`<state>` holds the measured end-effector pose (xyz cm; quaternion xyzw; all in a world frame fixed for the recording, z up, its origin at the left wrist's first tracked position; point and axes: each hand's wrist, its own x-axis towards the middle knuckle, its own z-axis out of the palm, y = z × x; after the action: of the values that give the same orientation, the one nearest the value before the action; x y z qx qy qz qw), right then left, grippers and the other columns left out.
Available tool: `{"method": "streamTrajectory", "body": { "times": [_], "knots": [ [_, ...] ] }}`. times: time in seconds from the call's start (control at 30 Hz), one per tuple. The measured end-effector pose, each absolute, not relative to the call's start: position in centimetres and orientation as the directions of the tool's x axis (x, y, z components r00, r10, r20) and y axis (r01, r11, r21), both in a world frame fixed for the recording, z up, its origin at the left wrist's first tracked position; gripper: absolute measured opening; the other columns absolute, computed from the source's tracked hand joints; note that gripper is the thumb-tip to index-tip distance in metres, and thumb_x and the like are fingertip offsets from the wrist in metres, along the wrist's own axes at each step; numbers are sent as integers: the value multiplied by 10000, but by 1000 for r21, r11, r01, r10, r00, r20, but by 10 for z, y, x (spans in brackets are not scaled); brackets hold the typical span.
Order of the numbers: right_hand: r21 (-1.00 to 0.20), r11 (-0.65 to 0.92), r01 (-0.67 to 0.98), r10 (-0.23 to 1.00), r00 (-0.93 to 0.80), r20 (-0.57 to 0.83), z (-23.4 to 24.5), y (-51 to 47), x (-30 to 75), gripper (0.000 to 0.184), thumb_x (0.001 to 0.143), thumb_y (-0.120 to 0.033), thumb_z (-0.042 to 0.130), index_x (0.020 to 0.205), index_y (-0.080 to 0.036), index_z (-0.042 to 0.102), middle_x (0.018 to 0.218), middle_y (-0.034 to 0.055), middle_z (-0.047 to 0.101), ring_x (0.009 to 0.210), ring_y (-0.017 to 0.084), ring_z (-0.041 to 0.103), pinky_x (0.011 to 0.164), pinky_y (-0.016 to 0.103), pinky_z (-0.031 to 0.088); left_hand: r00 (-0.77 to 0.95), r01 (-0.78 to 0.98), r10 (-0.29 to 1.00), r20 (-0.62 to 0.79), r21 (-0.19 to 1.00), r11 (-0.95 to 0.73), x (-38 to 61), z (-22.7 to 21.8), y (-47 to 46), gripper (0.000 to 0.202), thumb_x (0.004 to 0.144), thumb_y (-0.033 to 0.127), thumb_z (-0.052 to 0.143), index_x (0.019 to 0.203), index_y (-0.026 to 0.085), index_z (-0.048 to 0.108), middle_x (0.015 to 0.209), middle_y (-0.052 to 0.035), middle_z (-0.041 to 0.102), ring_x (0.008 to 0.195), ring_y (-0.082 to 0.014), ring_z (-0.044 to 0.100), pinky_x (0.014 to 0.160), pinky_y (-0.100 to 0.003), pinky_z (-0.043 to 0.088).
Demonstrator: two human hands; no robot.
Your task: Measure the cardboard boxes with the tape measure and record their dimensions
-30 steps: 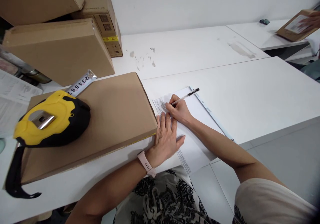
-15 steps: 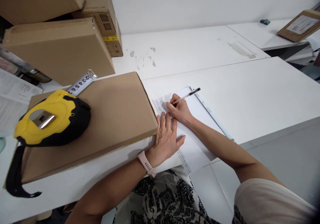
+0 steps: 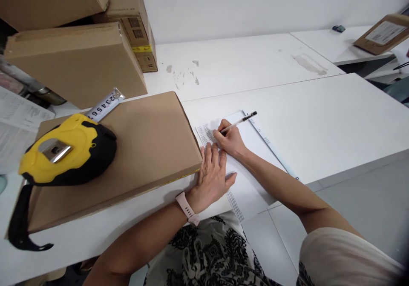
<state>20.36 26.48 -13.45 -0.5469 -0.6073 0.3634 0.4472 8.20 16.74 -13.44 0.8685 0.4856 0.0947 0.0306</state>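
Observation:
In my right hand (image 3: 230,140) is a clear-barrelled pen (image 3: 238,121) with a black end, its tip down at the paper (image 3: 247,184). My left hand (image 3: 211,177) lies flat on that paper, fingers spread, with a pale pink band on the wrist. Rows of small writing or print run along the sheet's left edge. Left of my hands a flat cardboard box (image 3: 153,137) lies on the table. On it rests a yellow and black tape measure (image 3: 68,150), a short length of its blade pulled out and a black strap hanging at its side.
Several cardboard boxes (image 3: 76,60) are stacked at the back left against the wall. Printed sheets (image 3: 19,124) lie at the far left. The white table (image 3: 306,120) stretches right, its front edge above a tiled floor. A brown package with a label (image 3: 383,35) stands far right.
My hands and the pen have hardly moved; the pen still touches the paper. At the far right edge, a dark thin object has shifted slightly.

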Motion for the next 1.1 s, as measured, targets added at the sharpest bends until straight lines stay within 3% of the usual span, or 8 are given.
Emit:
{"method": "streamTrajectory", "body": {
  "times": [1.1],
  "knots": [
    [-938, 128, 323, 990, 16, 141, -135, 265, 206, 185, 747, -215, 577, 639, -234, 428, 576, -67, 414, 553, 113, 372, 536, 284, 294, 509, 841, 852, 127, 139, -523, 81, -133, 168, 758, 961, 565, 508, 1462, 1, 435, 1524, -309, 439, 1475, -456, 333, 1224, -591, 218]
  ]
}}
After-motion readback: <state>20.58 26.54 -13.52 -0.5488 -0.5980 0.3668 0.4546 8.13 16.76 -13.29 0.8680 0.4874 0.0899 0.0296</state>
